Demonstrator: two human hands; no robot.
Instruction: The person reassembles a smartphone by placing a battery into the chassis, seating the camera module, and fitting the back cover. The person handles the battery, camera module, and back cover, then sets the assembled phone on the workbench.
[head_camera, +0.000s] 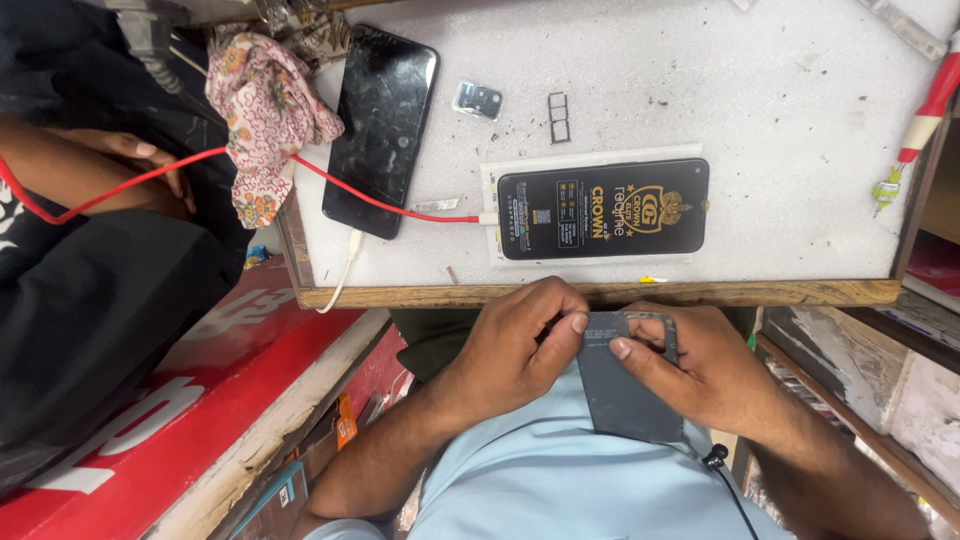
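Both hands meet just below the near wooden edge of the table (600, 292), over the person's light blue shirt (560, 470). The left hand (515, 345) and the right hand (700, 365) both hold a dark grey phone back cover (625, 395), which hangs in front of the shirt, clear of the table. The left hand's fingers are curled and pressed together, thumb and forefinger pinching the cover's upper left corner. The right hand grips the upper right part, thumb laid across the face of the cover and fingers wrapped behind, near the camera cut-out at the top.

On the white table top, just beyond the hands, lies a black phone display in its clear wrapper (603, 209), with gold print on it. A red cable (380, 202) runs from its left end across the table and off to the left. Under that cable lies a black phone (382, 125) with a cracked screen, set at a slant, with a white cable (345, 265) trailing from its near end over the table edge. A small camera lens piece (478, 100) and a SIM tray (559, 117) lie apart near the middle. A flowered cloth (265, 115) is bunched at the table's left corner.

At far left another person's hand (130, 160) rests against dark clothing. A small black clip microphone (714, 459) sits on the shirt.
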